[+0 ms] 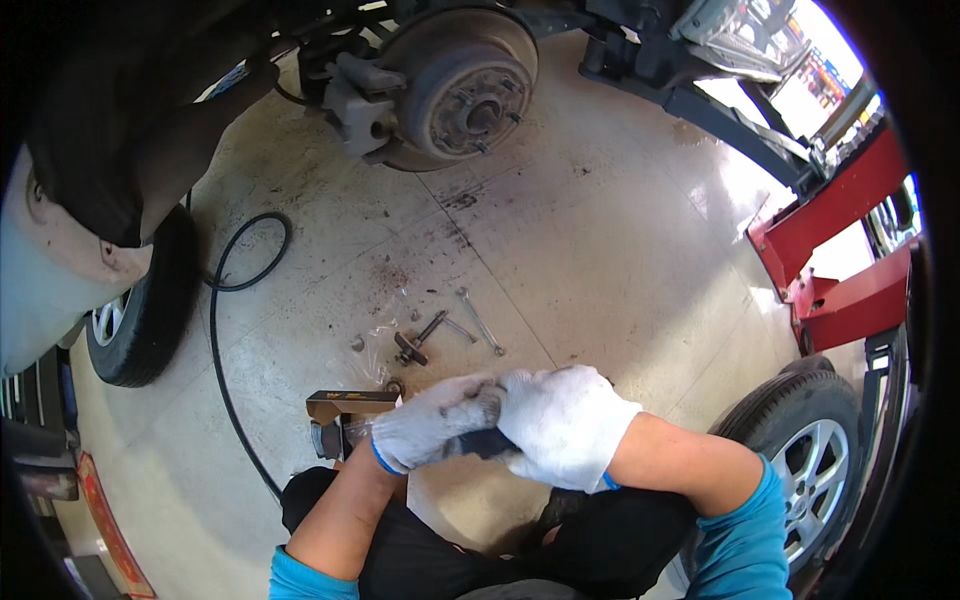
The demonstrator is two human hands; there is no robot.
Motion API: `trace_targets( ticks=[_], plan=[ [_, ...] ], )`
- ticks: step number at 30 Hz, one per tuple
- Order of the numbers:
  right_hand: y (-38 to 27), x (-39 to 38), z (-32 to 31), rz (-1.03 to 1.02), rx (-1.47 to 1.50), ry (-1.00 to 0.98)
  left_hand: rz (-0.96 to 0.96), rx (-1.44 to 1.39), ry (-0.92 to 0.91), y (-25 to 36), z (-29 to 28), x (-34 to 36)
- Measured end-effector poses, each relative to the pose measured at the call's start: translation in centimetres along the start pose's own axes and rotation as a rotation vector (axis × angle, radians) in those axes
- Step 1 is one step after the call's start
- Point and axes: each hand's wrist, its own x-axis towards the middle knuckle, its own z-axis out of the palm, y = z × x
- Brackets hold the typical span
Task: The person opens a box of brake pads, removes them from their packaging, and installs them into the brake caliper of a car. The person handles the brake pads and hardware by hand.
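My left hand (432,420) and my right hand (567,418), both in whitish work gloves, meet in front of my knees. Their fingers close around a dark, block-like piece (486,442), mostly covered by the gloves, so its kind is hard to make out. Just left of my left hand stands an opened dark cardboard box (350,403), with a dark round part (325,440) beside it. Beyond the hands, a screw tool with a dark crosspiece (420,340), a small bolt-like rod (460,330) and a spanner (482,322) lie on the floor.
Above the floor hangs a brake disc (480,105) with its caliper (358,112). A tyred wheel (815,465) is at right, another (145,315) at far left. A black hose (217,350) curls along the left floor. Red lift arms (850,240) stand at right. Clear plastic wrap (372,355) lies near the box.
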Motion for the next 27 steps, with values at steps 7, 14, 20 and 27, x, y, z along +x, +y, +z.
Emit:
trace_targets(
  ticks=[7,14,20,27],
  plan=[
    [2.3,0.4,-1.3,0.365,1.350,0.518,0.369,-0.693,0.456,2.3,-0.2,-0.4],
    [-0.2,0.9,0.2,0.286,1.579,0.388,0.463,-0.645,0.607,2.2,-1.2,-2.8],
    [-0.6,1.4,-0.2,0.466,1.252,0.377,0.334,-0.720,0.589,1.0,2.7,-1.9],
    [1.2,2.0,0.4,0.394,1.438,0.285,0.438,-0.677,0.647,1.0,2.6,-1.6]
  ],
)
